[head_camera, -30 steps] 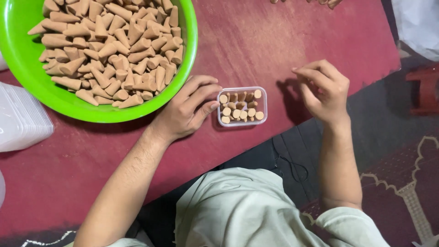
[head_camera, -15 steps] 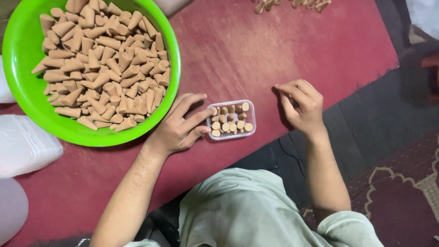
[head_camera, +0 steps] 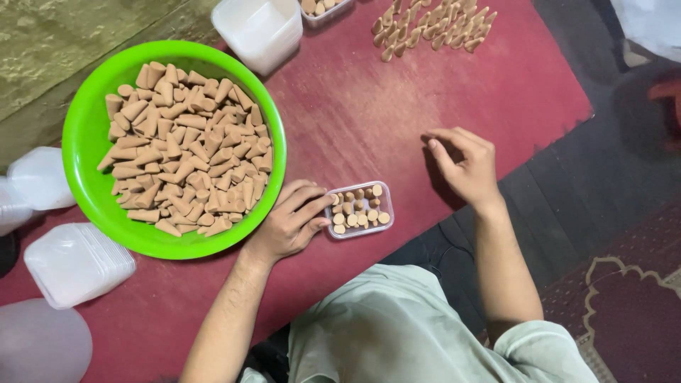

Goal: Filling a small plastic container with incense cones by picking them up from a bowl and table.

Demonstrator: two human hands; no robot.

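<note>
Clear cone box (head_camera: 359,210) against left hand (head_camera: 287,225)

Place: a small home workshop for packing by hand.
Signs: red cloth-covered bench (head_camera: 454,92), patterned rug (head_camera: 624,298), green bowl (head_camera: 85,142) of cones, stacked plastic boxes (head_camera: 259,28).

Open red cloth (head_camera: 397,113) between left hand (head_camera: 287,225) and right hand (head_camera: 464,167), bare and passable. Wide clear stretch up the middle toward loose cones (head_camera: 433,28) at the far edge. Blocked on the left by large green bowl (head_camera: 81,142), heaped with cones, just beside the left hand. Small clear box (head_camera: 360,210) touching left fingertips, filling the near gap. Stacked white containers (head_camera: 259,28) at the far side, lids (head_camera: 74,262) near left.
</note>
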